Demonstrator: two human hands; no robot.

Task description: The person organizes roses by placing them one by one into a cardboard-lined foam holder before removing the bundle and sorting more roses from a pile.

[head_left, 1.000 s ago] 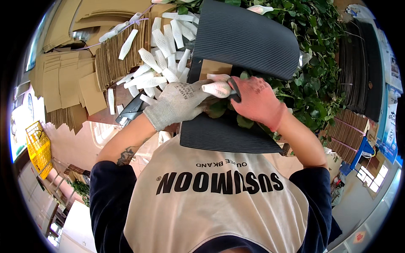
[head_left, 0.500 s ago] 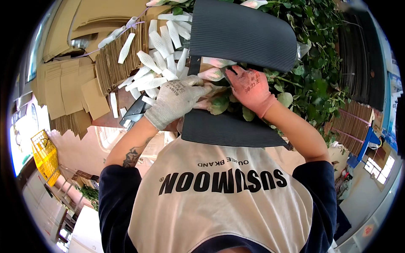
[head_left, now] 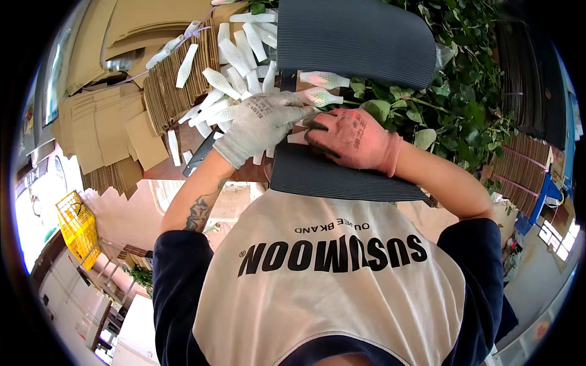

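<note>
My left hand (head_left: 259, 125), in a grey-white knit glove, is closed, its fingertips meeting those of my right hand. My right hand (head_left: 354, 139), in a red glove with dark fingertips, is also closed, fingers curled downward. Whatever they grip between them is mostly hidden. Just beyond the fingers lies a pink-and-green flower bud in a white mesh sleeve (head_left: 318, 96), with another sleeved bud (head_left: 325, 79) behind it. A pale pink piece (head_left: 297, 138) shows partly under my right fingers. To the left are piled several loose white mesh sleeves (head_left: 235, 58).
Ribbed black mats lie at the far side (head_left: 357, 39) and near my body (head_left: 342, 177). Leafy green stems (head_left: 452, 110) heap at the right. Stacked cardboard (head_left: 177, 88) stands left, with more cardboard (head_left: 522, 165) at right. A yellow crate (head_left: 79, 229) is at lower left.
My right hand has come down and left toward the left fingertips. The leaves that showed between my hands are no longer visible there. The whole view has shifted slightly.
</note>
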